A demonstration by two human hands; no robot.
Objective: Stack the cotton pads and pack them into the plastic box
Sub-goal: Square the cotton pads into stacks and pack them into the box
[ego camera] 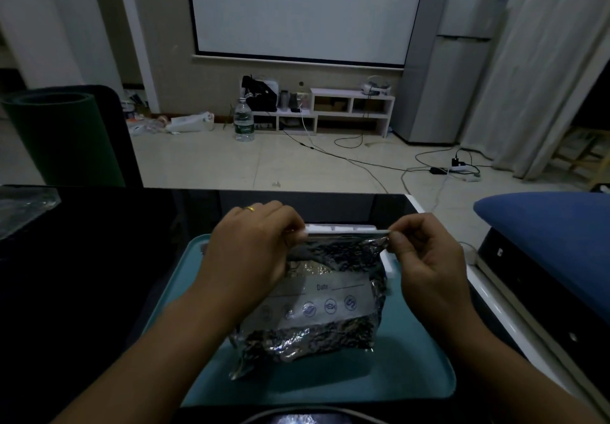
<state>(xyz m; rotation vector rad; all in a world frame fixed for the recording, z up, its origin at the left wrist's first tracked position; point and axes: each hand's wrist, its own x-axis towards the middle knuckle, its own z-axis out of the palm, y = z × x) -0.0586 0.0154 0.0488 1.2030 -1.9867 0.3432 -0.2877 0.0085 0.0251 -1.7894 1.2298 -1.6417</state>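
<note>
- I count two hands, one zip bag, one tray and one white box-like thing behind the bag; I see no loose cotton pads anywhere.
- My left hand point(254, 242) has its grip closed on the top left corner of the bag point(317, 304), fingers curled over the seal strip, a ring on one finger.
- My right hand point(425, 252) has its grip closed too, thumb and fingertips pinching the top right corner of the same strip.
- The bag stands upright between both hands, its bottom edge resting on the teal tray point(409, 377). It is clear plastic with a printed label band and a row of small icons, and it is crumpled and shiny.
- What is inside the bag I cannot tell; through the plastic it reads only as dark and speckled.
- A white rim point(343, 227) shows just behind the bag's top, with a white edge by its right side; this may be the plastic box, but most of it is hidden.
- The tray lies on the dark worktop point(99, 258).
- On the floor beyond stands one water bottle point(243, 120), near a low white shelf point(350, 106).
</note>
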